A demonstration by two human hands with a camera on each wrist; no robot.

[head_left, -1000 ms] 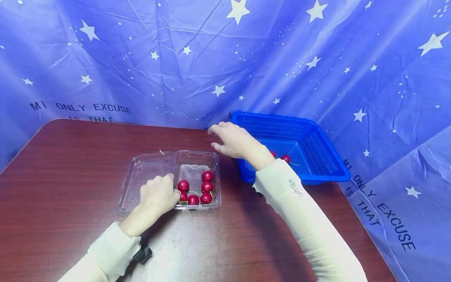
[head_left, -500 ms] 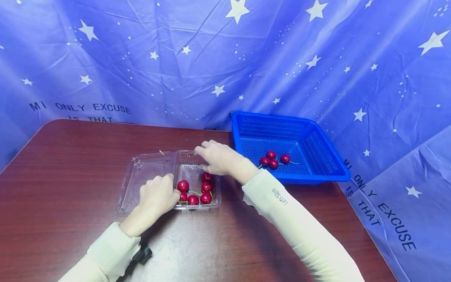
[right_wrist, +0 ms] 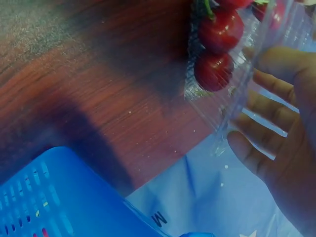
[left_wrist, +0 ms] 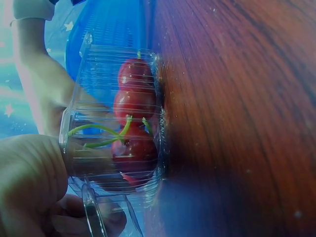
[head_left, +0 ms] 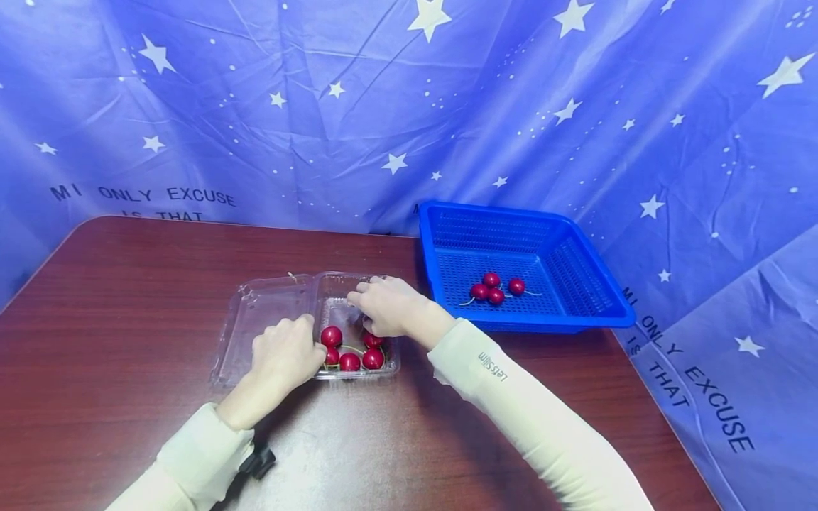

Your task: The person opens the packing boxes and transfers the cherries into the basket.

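Note:
A clear plastic clamshell box lies open on the table with several red cherries along its near and side walls. My left hand grips the box's left edge, by the hinge; in the left wrist view the thumb presses against the wall. My right hand reaches over the right wall into the box, partly covering the cherries on that side. Through the right wrist view, its fingers are spread inside, close to the cherries, with none seen in its grasp.
A blue mesh basket stands at the right rear, with several stemmed cherries on its floor. The box's lid lies folded back to the left. Behind the table hangs a starry blue cloth.
My right hand has moved left and down from beside the basket into the box, uncovering the cherries in the basket. My left hand stays on the box edge.

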